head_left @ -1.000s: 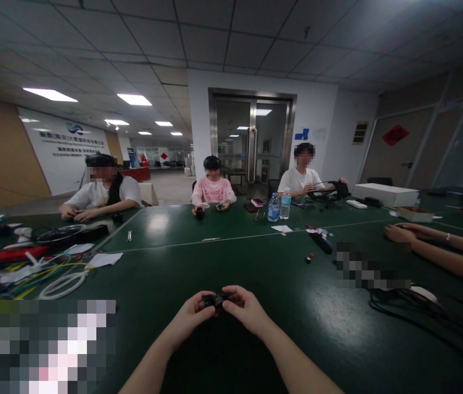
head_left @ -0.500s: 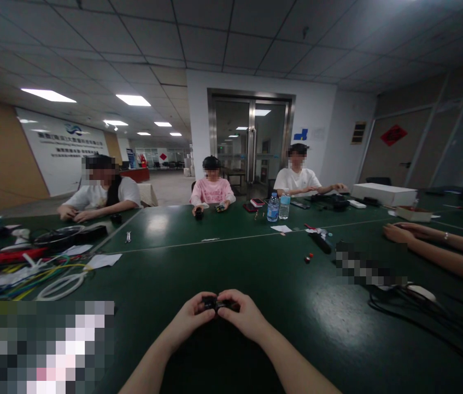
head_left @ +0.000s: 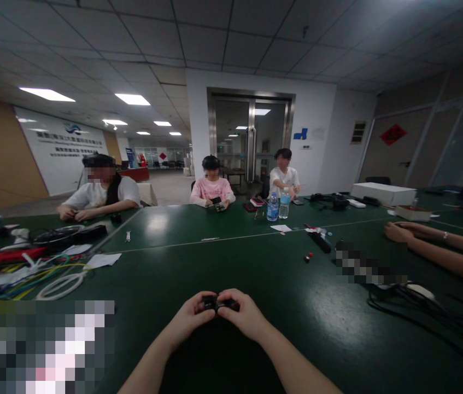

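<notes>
Close together at the lower middle, my left hand (head_left: 193,316) and my right hand (head_left: 242,313) grip a small black object (head_left: 211,302) between thumbs and fingers. It is dark with a few shiny spots, and the fingers cover much of it, so its exact kind does not show. Whether it is one piece or two parts touching, I cannot tell. Both hands are closed, held just over or resting on the dark green table (head_left: 165,279).
Tangled cables (head_left: 59,284) and a paper sheet (head_left: 104,260) lie left. Ahead stand two water bottles (head_left: 273,208). A black bar-shaped item (head_left: 320,241), black cords (head_left: 403,317) and another person's hands (head_left: 399,232) are at right. Several people sit across the table.
My hands and the black object look unmoved. Across the table, the person at right has drawn in their arms and shifted left; the person in pink has brought their hands together.
</notes>
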